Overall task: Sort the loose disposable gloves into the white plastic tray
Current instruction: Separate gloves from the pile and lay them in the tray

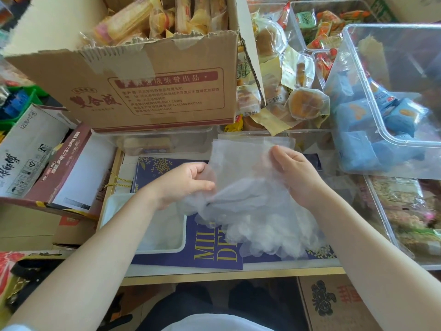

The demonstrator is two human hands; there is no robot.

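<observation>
A bunch of thin, see-through disposable gloves (253,187) is held up over the middle of the table, its loose fingers hanging down toward me. My left hand (188,182) pinches the bunch at its left edge. My right hand (298,173) grips its upper right edge. The white plastic tray (112,206) lies below my left wrist on the table; some pale, filmy material lies inside it, partly hidden by my forearm.
A dark blue paper bag (210,254) lies under the tray and gloves. A big cardboard box (148,87) of snacks stands behind. Clear bins with blue packets (391,115) and other snacks crowd the right. A maroon carton (71,168) sits at left.
</observation>
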